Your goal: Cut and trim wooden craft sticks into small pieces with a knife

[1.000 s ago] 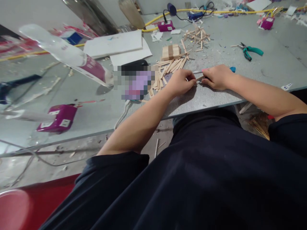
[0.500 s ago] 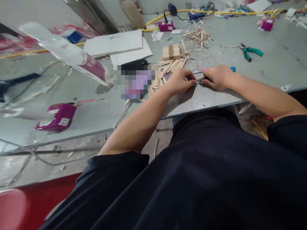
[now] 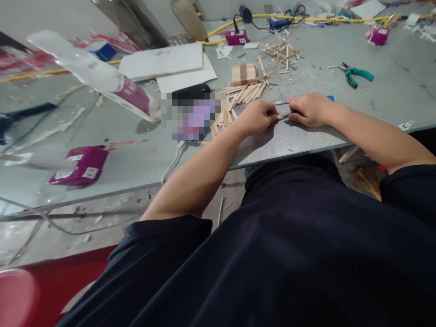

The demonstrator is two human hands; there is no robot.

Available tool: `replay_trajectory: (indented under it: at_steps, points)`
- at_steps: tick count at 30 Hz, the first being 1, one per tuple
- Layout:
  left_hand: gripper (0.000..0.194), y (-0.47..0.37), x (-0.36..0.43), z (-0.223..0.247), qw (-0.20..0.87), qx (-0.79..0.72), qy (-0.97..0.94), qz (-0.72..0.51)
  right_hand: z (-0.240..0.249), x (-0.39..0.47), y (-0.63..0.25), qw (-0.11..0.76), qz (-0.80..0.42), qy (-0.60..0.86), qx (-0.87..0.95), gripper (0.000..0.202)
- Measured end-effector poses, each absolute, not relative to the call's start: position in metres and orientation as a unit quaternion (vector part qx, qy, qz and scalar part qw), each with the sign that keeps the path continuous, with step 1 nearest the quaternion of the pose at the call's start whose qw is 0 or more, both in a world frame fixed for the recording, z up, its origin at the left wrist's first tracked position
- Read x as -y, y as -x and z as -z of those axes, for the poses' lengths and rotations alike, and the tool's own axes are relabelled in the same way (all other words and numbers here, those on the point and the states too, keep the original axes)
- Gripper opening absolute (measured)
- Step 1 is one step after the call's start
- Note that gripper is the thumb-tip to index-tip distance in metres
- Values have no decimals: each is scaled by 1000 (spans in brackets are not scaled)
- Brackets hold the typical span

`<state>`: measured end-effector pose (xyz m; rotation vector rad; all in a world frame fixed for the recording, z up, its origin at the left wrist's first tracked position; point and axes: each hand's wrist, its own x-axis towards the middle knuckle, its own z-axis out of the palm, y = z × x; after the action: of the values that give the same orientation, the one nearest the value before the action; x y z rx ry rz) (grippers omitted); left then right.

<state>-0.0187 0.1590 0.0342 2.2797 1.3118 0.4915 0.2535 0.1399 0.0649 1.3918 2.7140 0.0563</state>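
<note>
Close to the table's front edge, both my hands hold a thin wooden craft stick (image 3: 284, 115). My left hand (image 3: 256, 119) pinches its left end between thumb and fingers. My right hand (image 3: 310, 110) is closed on the other end, fingers curled. Just beyond the right hand is a tool with a slim metal blade and a pink part (image 3: 292, 100); the hand hides its middle, and I cannot tell whether it is gripped. A blue tip shows past the knuckles. Loose craft sticks (image 3: 250, 93) lie in a heap beyond my left hand, below a banded bundle of sticks (image 3: 244, 74).
Green-handled pliers (image 3: 357, 73) lie to the right. Another pile of sticks (image 3: 282, 53) is farther back. At left are a tilted white-and-purple bottle (image 3: 132, 97), a pixelated phone-like object (image 3: 197, 120), a white board (image 3: 161, 61) and a purple box (image 3: 81, 167). A yellow cable runs along the back.
My left fingertips have curled in slightly on the stick, and my right hand has shifted a little. The things on the table stay where they were.
</note>
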Motion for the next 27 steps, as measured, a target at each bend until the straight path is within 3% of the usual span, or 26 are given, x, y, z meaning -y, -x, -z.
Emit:
replay_trajectory:
  at_steps: [19, 27]
  points:
    - [2, 15, -158, -32, 223, -475, -829, -194, -74, -125, -245, 49, -33, -484, -873, 63]
    - [11, 12, -156, -33, 220, -475, -831, -189, -74, -126, -244, 51, -31, -479, -876, 61]
